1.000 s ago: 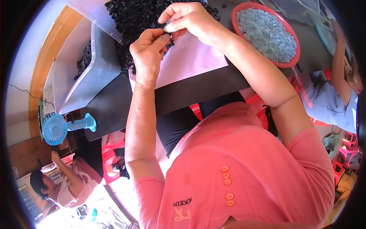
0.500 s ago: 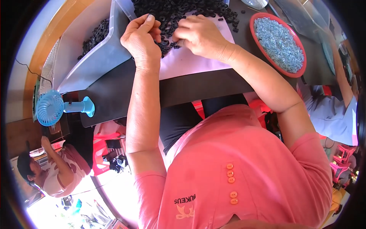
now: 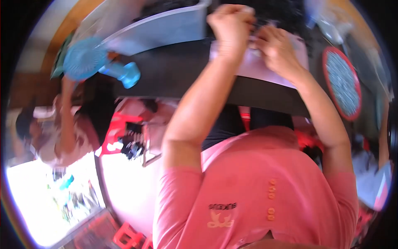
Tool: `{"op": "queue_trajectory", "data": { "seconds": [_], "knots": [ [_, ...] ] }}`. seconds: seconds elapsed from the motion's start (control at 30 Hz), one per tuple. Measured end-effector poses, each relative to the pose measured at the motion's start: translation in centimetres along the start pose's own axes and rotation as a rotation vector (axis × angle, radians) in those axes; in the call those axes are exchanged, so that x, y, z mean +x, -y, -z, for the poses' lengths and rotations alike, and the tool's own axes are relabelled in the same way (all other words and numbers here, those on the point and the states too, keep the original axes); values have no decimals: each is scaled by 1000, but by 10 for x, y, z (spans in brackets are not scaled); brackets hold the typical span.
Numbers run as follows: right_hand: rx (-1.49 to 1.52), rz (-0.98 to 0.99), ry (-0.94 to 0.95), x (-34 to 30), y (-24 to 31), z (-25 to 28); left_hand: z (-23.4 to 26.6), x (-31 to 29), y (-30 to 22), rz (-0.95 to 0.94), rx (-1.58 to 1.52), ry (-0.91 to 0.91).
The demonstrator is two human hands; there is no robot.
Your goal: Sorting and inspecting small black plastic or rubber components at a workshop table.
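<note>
My left hand (image 3: 232, 29) is raised over the near-left side of a heap of small black parts (image 3: 275, 11). Its thumb and fingers are pressed together, and whatever they may pinch is too small and blurred to name. To its right, my right hand (image 3: 278, 49) has bent, closed fingers above a pale pinkish sheet (image 3: 259, 68). What sits in those fingers, if anything, cannot be made out. The two hands are close together but apart. Black parts lie beyond both hands at the sheet's far end.
A translucent grey bin (image 3: 166, 35) holding black parts stands at the left. A blue fan (image 3: 85, 59) sits at the dark table's (image 3: 174, 68) left edge. On the right is a red-rimmed tray (image 3: 324, 68) of small shiny pieces. Other people are at both sides.
The whole view has swung, so the table, bin, fan and tray appear shifted and smeared. My hands remain near the heap, with the right fingers now nearer the left hand.
</note>
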State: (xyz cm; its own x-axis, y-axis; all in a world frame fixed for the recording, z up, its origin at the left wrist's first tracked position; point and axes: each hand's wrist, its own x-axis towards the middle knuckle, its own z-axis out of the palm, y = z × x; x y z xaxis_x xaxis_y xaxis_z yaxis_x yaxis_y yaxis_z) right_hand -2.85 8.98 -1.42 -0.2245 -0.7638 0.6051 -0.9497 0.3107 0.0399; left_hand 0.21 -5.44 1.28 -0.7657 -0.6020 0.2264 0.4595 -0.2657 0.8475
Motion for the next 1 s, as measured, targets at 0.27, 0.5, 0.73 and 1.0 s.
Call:
{"op": "queue_trajectory", "data": {
  "seconds": [0.27, 0.5, 0.73, 1.0],
  "knots": [
    [-39, 45, 59, -3, 14, 12, -7, -10, 13, 13, 59, -66],
    [-91, 115, 73, 1, 23, 11, -5, -7, 7, -1, 44, -59],
    [4, 72, 143, -5, 21, 17, -7, -1, 17, -27, 17, -62],
    [-89, 92, 113, -5, 24, 15, -7, -6, 12, -20, 75, -81]
  ]
}}
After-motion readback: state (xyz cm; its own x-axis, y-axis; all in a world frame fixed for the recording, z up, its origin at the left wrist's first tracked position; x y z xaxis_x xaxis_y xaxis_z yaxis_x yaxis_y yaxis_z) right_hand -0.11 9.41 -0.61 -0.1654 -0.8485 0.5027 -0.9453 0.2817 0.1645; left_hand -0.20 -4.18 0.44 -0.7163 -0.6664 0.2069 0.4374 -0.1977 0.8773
